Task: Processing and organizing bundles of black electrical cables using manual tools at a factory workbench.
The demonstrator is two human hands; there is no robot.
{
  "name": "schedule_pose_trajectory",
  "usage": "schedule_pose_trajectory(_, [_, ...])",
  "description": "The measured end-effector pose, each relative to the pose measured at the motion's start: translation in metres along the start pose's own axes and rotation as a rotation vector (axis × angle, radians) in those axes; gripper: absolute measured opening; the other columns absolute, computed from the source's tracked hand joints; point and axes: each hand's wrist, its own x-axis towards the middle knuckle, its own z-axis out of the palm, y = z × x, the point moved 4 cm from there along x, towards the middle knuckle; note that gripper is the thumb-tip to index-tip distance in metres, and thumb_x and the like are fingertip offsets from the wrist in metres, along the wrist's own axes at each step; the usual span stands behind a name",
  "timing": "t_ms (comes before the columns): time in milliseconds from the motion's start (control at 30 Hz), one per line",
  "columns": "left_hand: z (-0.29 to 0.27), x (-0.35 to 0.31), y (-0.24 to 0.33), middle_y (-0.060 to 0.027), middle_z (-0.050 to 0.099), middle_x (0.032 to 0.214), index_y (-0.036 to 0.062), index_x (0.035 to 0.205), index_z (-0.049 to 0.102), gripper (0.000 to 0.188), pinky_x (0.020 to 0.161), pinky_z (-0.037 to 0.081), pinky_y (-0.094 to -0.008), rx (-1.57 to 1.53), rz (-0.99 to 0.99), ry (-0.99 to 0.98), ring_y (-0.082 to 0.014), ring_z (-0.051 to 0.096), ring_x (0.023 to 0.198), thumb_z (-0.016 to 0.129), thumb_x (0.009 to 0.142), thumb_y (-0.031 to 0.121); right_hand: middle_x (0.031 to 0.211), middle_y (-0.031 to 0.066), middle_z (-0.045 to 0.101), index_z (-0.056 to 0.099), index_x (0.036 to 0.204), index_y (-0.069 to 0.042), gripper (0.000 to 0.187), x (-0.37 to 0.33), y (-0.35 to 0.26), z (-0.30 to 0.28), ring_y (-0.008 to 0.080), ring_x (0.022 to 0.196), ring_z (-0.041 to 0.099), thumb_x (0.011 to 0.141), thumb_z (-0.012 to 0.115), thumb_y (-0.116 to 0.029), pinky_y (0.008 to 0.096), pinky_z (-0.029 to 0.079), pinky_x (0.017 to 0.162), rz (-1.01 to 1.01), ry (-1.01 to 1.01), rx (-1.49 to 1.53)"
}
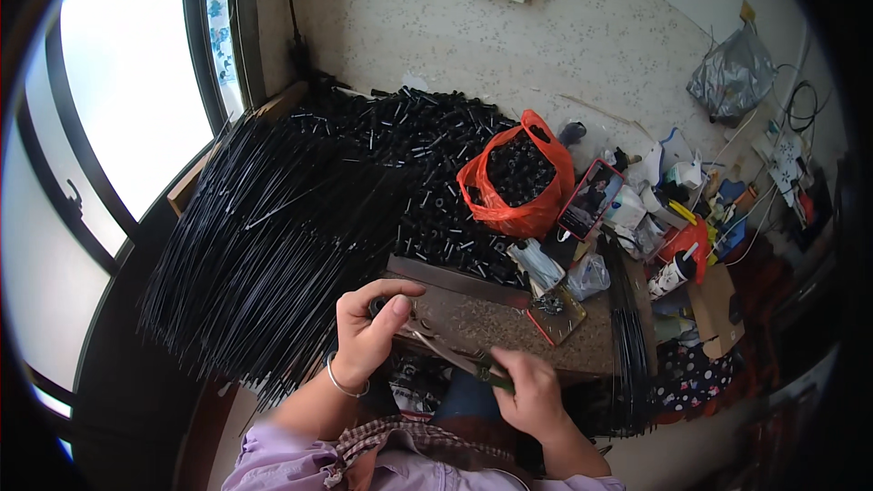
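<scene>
My left hand, with a bracelet at the wrist, is curled over the near edge of the speckled tabletop. A small black piece shows in its fingers, mostly hidden. My right hand is closed around the dark green handle of a slim metal tool, whose kind I cannot make out. Its metal part slants up and left toward my left hand. Just beyond both hands lies a long dark flat strip, and behind it a big heap of small black tubular parts.
Long thin black rods overhang the left table edge; a smaller bundle lies at the right. A red plastic bag holds more black parts. Beside it lean a phone, clutter, a patterned cup and a cardboard box.
</scene>
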Motion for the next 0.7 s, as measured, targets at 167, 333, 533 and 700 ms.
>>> schedule_pose_trajectory(167, [0.017, 0.001, -0.004, 0.0058, 0.046, 0.055, -0.0067, 0.091, 0.062, 0.033, 0.045, 0.026, -0.0176, -0.099, -0.1, -0.105, -0.0011, 0.035, 0.048, 0.062, 0.08, 0.025, 0.074, 0.0098, 0.06, 0.051, 0.099, 0.001, 0.025, -0.022, 0.002, 0.023, 0.0183, 0.058, 0.058, 0.079, 0.061, -0.009, 0.029, 0.047, 0.055, 0.491, -0.433, 0.548])
schedule_pose_trajectory(333, [0.015, 0.005, 0.004, 0.0054, 0.044, 0.055, -0.0003, 0.09, 0.062, 0.044, 0.046, 0.025, -0.0189, 0.138, 0.093, -0.175, -0.002, 0.036, 0.049, 0.081, 0.059, 0.024, 0.076, 0.0097, 0.059, 0.049, 0.106, 0.001, 0.038, -0.014, 0.0, 0.029, 0.019, 0.058, 0.056, 0.073, 0.063, -0.01, 0.0308, 0.046, 0.054, 0.426, -0.294, 0.418])
schedule_pose_trajectory(533, [0.002, 0.002, 0.0, 0.0058, 0.044, 0.055, -0.0012, 0.092, 0.061, 0.061, 0.046, 0.027, -0.0185, 0.067, 0.128, -0.158, -0.0019, 0.038, 0.049, 0.085, 0.053, 0.039, 0.07, 0.0168, 0.059, 0.055, 0.096, 0.007, 0.029, -0.012, -0.001, 0.016, 0.0287, 0.055, 0.057, 0.081, 0.058, -0.017, 0.0337, 0.048, 0.054, 0.448, -0.361, 0.77])
schedule_pose_trajectory(700, [0.023, 0.001, 0.007, 0.0021, 0.05, 0.06, 0.0015, 0.093, 0.061, 0.061, 0.046, 0.033, -0.0198, 0.131, 0.202, -0.227, -0.0036, 0.043, 0.051, 0.085, 0.051, 0.04, 0.056, 0.0106, 0.055, 0.054, 0.096, 0.007, 0.047, -0.065, -0.01, 0.069, 0.0172, 0.043, 0.053, 0.079, 0.066, -0.035, 0.025, 0.044, 0.042, 0.743, -0.919, 2.021])
